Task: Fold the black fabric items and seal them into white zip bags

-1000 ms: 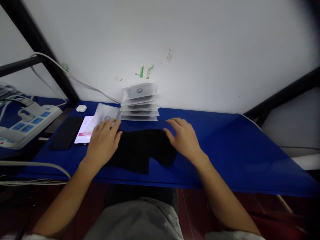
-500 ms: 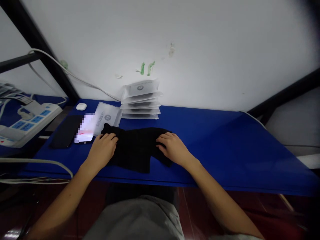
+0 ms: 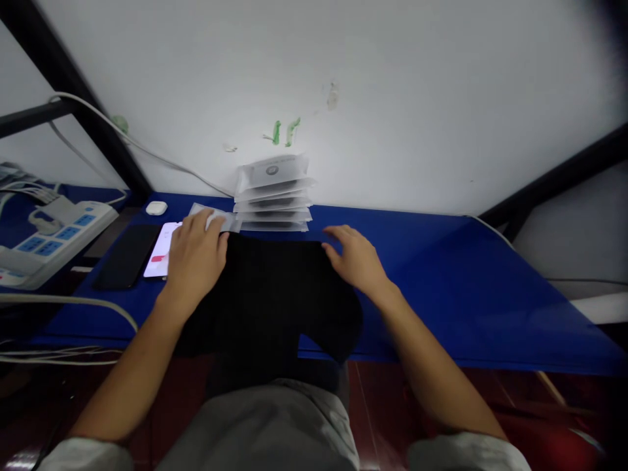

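Observation:
A pair of black shorts is spread between my two hands, with its lower part reaching over the front edge of the blue table. At the top left corner of the shorts, my left hand is closed on the cloth, in front of a phone with a lit screen. My right hand has its thumb and forefinger at the top right corner, closed on the edge. A notch between the two legs shows at the bottom.
A stack of frosted plastic bags stands against the wall, and another bag lies partly behind my left hand. To the left are a dark phone, a white earbud case and a power strip with cables.
The shorts have been raised off the tabletop and spread wider, hanging closer to me. My left hand has shifted up and now covers much of the bag and part of the lit phone.

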The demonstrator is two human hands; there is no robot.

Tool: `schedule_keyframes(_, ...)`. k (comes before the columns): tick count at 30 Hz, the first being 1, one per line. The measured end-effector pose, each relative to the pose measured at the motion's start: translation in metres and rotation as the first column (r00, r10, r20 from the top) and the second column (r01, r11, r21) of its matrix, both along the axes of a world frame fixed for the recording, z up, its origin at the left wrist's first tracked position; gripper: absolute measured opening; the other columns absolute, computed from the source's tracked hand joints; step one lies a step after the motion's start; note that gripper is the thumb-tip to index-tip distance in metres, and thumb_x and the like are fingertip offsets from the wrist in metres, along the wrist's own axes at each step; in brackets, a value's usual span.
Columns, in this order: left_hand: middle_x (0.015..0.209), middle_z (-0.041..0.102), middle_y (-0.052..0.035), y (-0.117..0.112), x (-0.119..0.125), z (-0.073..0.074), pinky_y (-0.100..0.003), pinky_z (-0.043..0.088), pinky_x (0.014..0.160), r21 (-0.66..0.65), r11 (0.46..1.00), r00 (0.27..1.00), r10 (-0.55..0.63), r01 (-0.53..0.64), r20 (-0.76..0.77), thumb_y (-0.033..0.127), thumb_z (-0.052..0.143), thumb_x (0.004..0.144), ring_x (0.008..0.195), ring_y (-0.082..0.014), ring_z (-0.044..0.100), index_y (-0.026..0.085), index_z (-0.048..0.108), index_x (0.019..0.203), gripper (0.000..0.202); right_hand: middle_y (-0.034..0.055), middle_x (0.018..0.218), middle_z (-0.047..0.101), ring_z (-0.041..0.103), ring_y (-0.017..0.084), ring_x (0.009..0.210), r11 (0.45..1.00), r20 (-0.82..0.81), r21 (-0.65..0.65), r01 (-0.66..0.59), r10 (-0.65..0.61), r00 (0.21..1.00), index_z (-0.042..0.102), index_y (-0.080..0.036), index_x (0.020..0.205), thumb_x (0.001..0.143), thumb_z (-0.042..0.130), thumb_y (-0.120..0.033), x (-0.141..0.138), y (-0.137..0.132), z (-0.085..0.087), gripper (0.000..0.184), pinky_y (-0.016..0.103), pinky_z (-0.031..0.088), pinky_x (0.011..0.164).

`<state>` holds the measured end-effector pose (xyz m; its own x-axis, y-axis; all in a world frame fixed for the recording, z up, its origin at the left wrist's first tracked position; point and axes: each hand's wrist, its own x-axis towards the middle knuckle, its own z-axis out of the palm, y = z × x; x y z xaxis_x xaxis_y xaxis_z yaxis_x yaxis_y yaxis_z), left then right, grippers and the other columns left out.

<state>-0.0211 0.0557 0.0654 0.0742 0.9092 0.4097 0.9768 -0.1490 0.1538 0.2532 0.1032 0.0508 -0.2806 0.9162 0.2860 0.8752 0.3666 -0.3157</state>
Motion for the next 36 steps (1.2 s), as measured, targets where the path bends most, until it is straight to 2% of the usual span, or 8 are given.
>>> schedule_keyframes(1,0.126,0.057,-0.0137,0.001,0.005,-0.003,-0.05,0.037,0.102,0.026,0.999,1.0,0.023,-0.023,-0.004,0.027,0.037,0.094,0.12,-0.0303,0.05,0.015,0.056,0.121,0.035,0.0159,0.118,0.061,0.057,0.031,0.108,0.997,0.048,0.062,0.052,-0.055,0.997,0.058,-0.013,0.119,0.087,0.051,-0.02,-0.006,-0.001,-0.005,0.034,0.045,0.046,0.089)
schedule_keyframes(3,0.135,0.05,-0.0169,-0.003,0.011,-0.013,-0.048,0.037,0.104,-0.034,0.998,0.999,-0.045,0.045,-0.021,0.031,0.04,0.094,0.126,-0.031,0.044,0.011,0.048,0.131,0.043,0.0174,0.129,0.055,0.053,0.032,0.117,0.997,0.089,0.071,-0.012,0.005,0.996,0.053,-0.012,0.128,0.09,0.05,-0.026,-0.015,-0.012,-0.015,0.041,0.046,0.044,0.095)
schedule_keyframes(7,0.147,0.038,-0.0156,-0.022,0.005,-0.046,-0.047,0.034,0.107,-0.312,0.92,0.966,-0.258,0.239,-0.021,0.047,0.042,0.092,0.136,-0.0299,0.034,0.013,0.037,0.141,0.059,0.0171,0.141,0.046,0.043,0.03,0.13,0.966,0.118,-0.126,-0.225,0.24,0.964,0.048,-0.015,0.135,0.093,0.045,-0.043,-0.021,-0.046,-0.038,0.051,0.049,0.038,0.105)
schedule_keyframes(10,0.151,0.031,-0.0172,-0.026,-0.001,-0.069,-0.052,0.03,0.109,-0.406,0.882,0.963,-0.269,0.238,-0.02,0.054,0.039,0.091,0.141,-0.0313,0.025,0.015,0.032,0.144,0.066,0.0177,0.15,0.033,0.029,0.031,0.139,0.947,0.155,-0.215,-0.238,0.273,0.949,0.04,-0.016,0.141,0.093,0.043,-0.048,-0.017,-0.053,-0.053,0.058,0.053,0.031,0.109)
schedule_keyframes(14,0.152,0.027,-0.0198,-0.016,0.004,-0.085,-0.053,0.028,0.109,-0.389,0.905,0.98,-0.197,0.173,-0.023,0.055,0.036,0.092,0.142,-0.0322,0.021,0.013,0.03,0.145,0.068,0.0166,0.152,0.028,0.022,0.029,0.141,0.951,0.159,-0.199,-0.236,0.268,0.95,0.034,-0.019,0.145,0.094,0.041,-0.046,-0.011,-0.036,-0.066,0.058,0.055,0.027,0.111)
schedule_keyframes(20,0.154,0.021,-0.0195,-0.005,0.009,-0.091,-0.056,0.022,0.111,-0.388,0.906,0.983,-0.182,0.172,0.012,0.056,0.031,0.093,0.143,-0.0323,0.016,0.012,0.026,0.147,0.07,0.0145,0.153,0.028,0.02,0.027,0.142,0.952,0.137,-0.147,-0.269,0.289,0.948,0.033,-0.019,0.145,0.096,0.037,-0.045,-0.006,-0.022,-0.072,0.056,0.054,0.024,0.112)
schedule_keyframes(29,0.155,0.017,-0.019,0.0,0.011,-0.085,-0.057,0.017,0.112,-0.436,0.887,0.985,-0.172,0.154,-0.001,0.056,0.03,0.093,0.144,-0.0334,0.012,0.009,0.024,0.147,0.072,0.016,0.153,0.027,0.02,0.027,0.142,0.953,0.145,-0.132,-0.272,0.29,0.946,0.034,-0.014,0.145,0.096,0.035,-0.045,-0.006,-0.023,-0.074,0.057,0.052,0.023,0.113)
schedule_keyframes(36,0.155,0.016,-0.0194,0.01,0.013,-0.082,-0.056,0.017,0.113,-0.46,0.878,0.986,-0.164,0.13,-0.033,0.054,0.032,0.093,0.143,-0.0341,0.011,0.007,0.023,0.147,0.072,0.0148,0.15,0.034,0.028,0.028,0.14,0.961,0.119,-0.086,-0.264,0.273,0.955,0.038,-0.019,0.143,0.095,0.039,-0.043,-0.007,-0.012,-0.077,0.053,0.054,0.028,0.11)
